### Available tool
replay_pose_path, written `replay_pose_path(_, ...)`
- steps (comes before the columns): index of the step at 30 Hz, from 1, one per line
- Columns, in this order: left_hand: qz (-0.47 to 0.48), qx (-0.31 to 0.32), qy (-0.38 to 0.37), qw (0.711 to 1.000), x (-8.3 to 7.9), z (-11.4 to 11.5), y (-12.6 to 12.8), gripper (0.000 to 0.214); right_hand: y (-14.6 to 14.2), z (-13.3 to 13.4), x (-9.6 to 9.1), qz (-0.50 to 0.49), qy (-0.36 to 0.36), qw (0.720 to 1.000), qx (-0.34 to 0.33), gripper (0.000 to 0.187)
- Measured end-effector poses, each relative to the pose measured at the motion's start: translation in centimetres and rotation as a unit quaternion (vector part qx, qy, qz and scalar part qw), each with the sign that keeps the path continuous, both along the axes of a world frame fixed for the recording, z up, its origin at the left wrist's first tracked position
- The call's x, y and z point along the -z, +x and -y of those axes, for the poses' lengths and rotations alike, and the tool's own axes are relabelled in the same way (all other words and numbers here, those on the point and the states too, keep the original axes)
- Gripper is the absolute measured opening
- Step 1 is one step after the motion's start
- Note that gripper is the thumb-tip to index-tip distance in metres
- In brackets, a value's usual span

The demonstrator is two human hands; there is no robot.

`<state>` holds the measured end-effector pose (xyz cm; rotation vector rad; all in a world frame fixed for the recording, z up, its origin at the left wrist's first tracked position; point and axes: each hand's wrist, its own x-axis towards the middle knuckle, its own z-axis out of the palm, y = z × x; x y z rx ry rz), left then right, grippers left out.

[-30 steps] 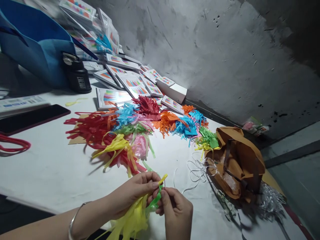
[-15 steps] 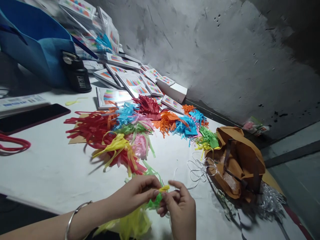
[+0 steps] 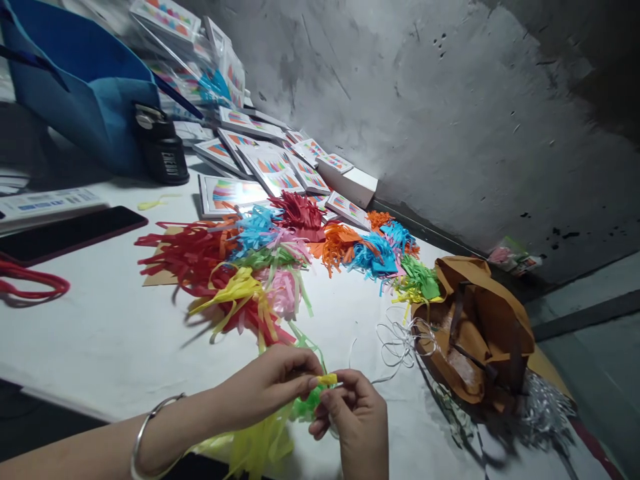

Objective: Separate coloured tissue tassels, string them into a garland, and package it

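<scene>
Head view shows two bare hands up close, to the left of a brown bag point(image 3: 500, 320). The left hand point(image 3: 270, 383), with a silver bangle point(image 3: 144, 424) on its wrist, pinches a small yellow tip point(image 3: 328, 379). Long yellow strips point(image 3: 260, 440) hang below it and seem to be part of the same bunch. The right hand point(image 3: 359, 408) has bent fingers, with one fingertip at the yellow tip; I cannot tell if it grips anything. Some green strips point(image 3: 306, 405) sit just under the fingers.

This yellow bunch looks only partly done: it is up in the fingers, not laid down, and I cannot see a knot. Others look gathered already. Well left of the bag, a red bunch point(image 3: 185, 257), a yellow bunch point(image 3: 240, 288) and a pink bunch point(image 3: 284, 293) lie heaped on the white counter point(image 3: 90, 340).

Loopy white string point(image 3: 397, 343) lies against the bag's left side and could catch on things. Far left of the bag are a red cord point(image 3: 35, 287) and a phone point(image 3: 75, 233). Orange, blue and green bunches point(image 3: 375, 253) run right up to the bag. Farther back, to its left, are flat boxes point(image 3: 273, 163), a black bottle point(image 3: 165, 150) and a blue bag point(image 3: 100, 113).
</scene>
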<state>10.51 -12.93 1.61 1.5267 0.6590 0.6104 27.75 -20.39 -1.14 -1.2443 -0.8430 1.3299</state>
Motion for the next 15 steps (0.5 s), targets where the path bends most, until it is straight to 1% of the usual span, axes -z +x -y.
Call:
replay_pose_path(3,0.004,0.0,-0.004,1.0,0.0,-0.1,0.0,0.021,-0.6,0.2,-1.0,0.009,-0.002,0.999,0.047,0.045)
replay_pose_path(6,-0.019,-0.009,0.025,0.999,0.0,0.0,0.0,0.019,-1.4,0.5,-1.9,0.037,0.006,0.995,0.095,0.045)
replay_pose_path(9,-0.019,-0.009,0.043,0.999,0.0,0.3,0.1,0.018,-1.6,0.6,-1.9,0.1,0.021,0.987,0.121,0.043)
replay_pose_path(10,-0.012,-0.004,0.046,0.999,0.0,0.4,0.1,0.019,-1.5,0.5,-1.7,0.112,0.024,0.986,0.121,0.043)
replay_pose_path(12,-0.001,0.009,0.067,0.998,0.1,0.6,0.1,0.02,-1.1,0.3,-1.0,0.098,0.016,0.991,0.093,0.044)
replay_pose_path(15,-0.008,0.025,0.132,0.991,0.3,0.8,0.0,0.021,-0.1,0.0,-0.1,0.057,0.007,0.998,0.034,0.045)
